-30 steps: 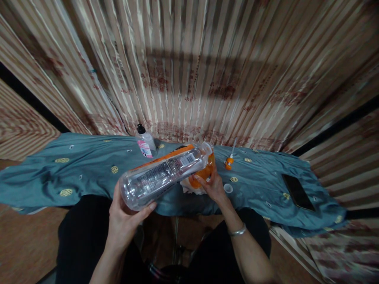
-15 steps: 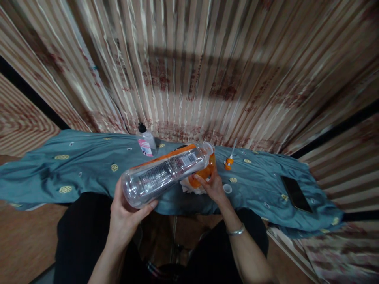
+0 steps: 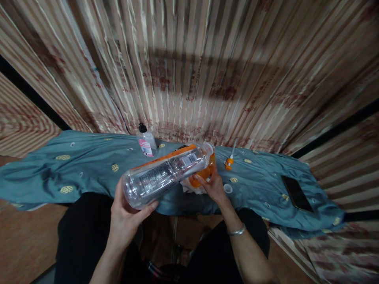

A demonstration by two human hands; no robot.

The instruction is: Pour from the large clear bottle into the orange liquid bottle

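Striped curtain (image 3: 183, 79) at 12, teal cloth (image 3: 97, 165) below. Clear bottle (image 3: 166, 173) ~center, tilted, long axis 8–2 o'clock, neck @ 2. L hand (image 3: 126, 221) curled round base; R hand (image 3: 213, 186) wrapped on orange bottle (image 3: 205, 172).

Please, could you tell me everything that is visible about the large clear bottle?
The large clear bottle looks like shiny plastic. Its label shows an orange band, small unreadable print and a barcode. It is held slanted above the blue-green cloth, its base in the left hand, its neck overlapping the orange bottle in view. Whether the two bottles touch, or any liquid is inside, cannot be told.
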